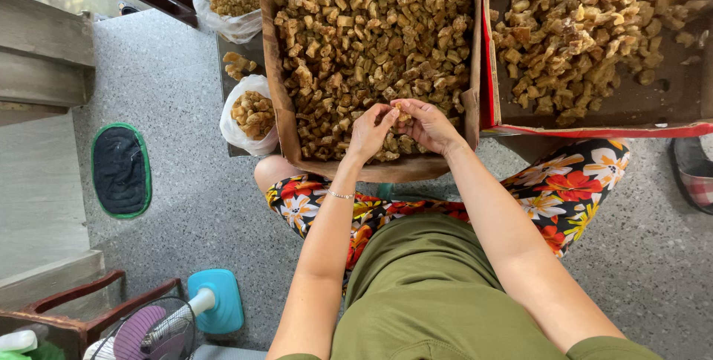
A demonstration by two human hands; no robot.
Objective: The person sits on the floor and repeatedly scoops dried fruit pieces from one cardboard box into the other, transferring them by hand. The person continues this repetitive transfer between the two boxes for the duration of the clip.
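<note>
A rough, matt brown cardboard box [276, 70] is seen filled with dry, crusty golden chunks [371, 26]. Left of the box, thin glossy plastic bags [232, 118] are seen. Below the box, the floor [186, 204] is shown as speckled grey stone, faintly polished. Printed floral cloth [572, 182] and matt olive fabric [423, 293] are worn below the box.

- The chunks [371, 26] were golden brown.
- The cardboard tray [272, 48] was brown.
- The second tray's edge [594, 130] was red.
- The shorts [572, 182] bore orange, white and yellow flowers on black.
- The mat [120, 170] was dark with a green border.
</note>
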